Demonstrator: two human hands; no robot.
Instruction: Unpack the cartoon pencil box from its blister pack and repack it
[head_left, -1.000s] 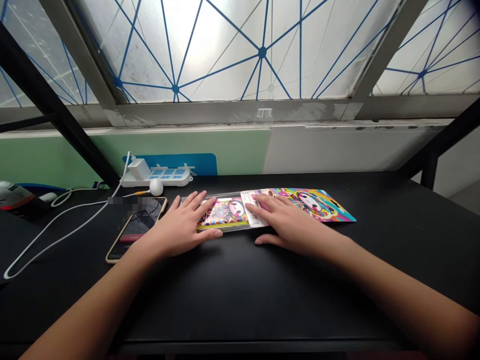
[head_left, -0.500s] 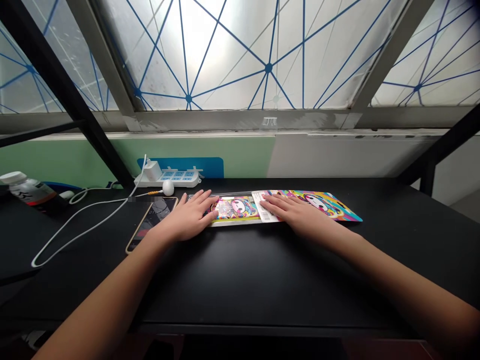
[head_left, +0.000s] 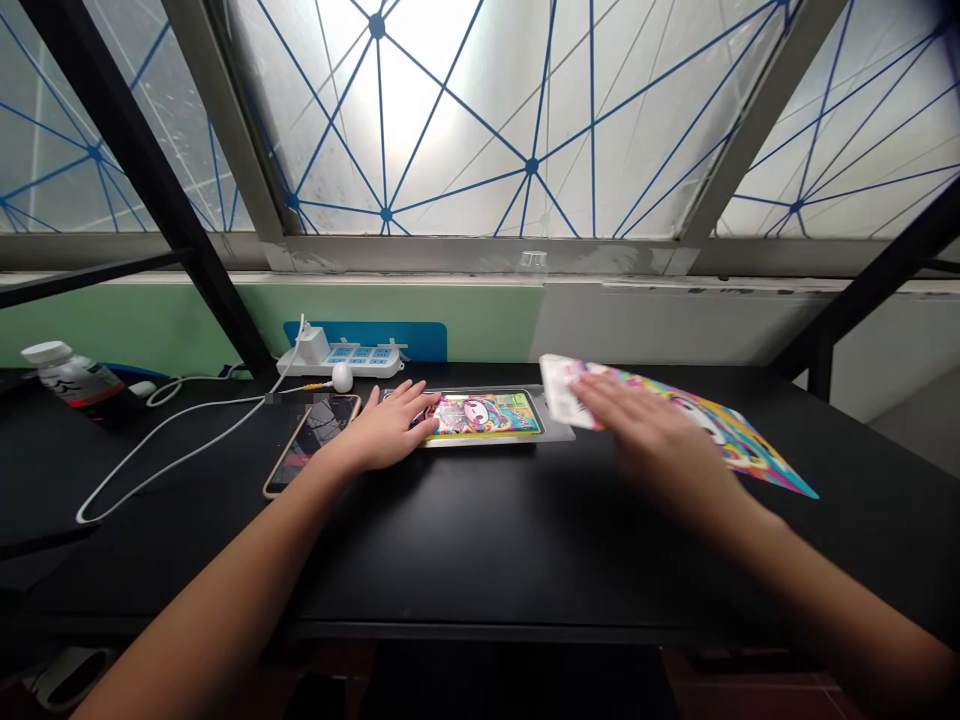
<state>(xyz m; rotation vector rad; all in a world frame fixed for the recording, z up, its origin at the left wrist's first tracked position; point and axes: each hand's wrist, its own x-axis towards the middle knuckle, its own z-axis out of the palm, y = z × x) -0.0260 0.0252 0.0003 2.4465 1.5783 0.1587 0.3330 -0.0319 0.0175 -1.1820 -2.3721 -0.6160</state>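
A flat clear plastic sleeve (head_left: 556, 424) lies on the black table with a colourful cartoon-printed piece (head_left: 487, 413) in it. My left hand (head_left: 391, 428) rests palm down on its left end, fingers spread and flat. To the right, my right hand (head_left: 646, 425) has hold of a long bright cartoon card (head_left: 757, 455) with a white left end (head_left: 559, 390). Its fingers lie together over the card, and the thumb is hidden. The hand is smeared by motion. The card is turned at a slant, apart from the printed piece.
A phone (head_left: 311, 440) lies beside my left wrist. Behind it are a white power strip (head_left: 360, 360), a round white plug end (head_left: 342, 377) and a looped white cable (head_left: 150, 470). A bottle (head_left: 75, 382) stands far left. Black frame bars (head_left: 150, 190) slope up at both sides.
My right hand has moved right with the card, drawing it off the plastic sleeve and turning its right end toward me. My left hand stays on the sleeve. The view has shifted slightly.
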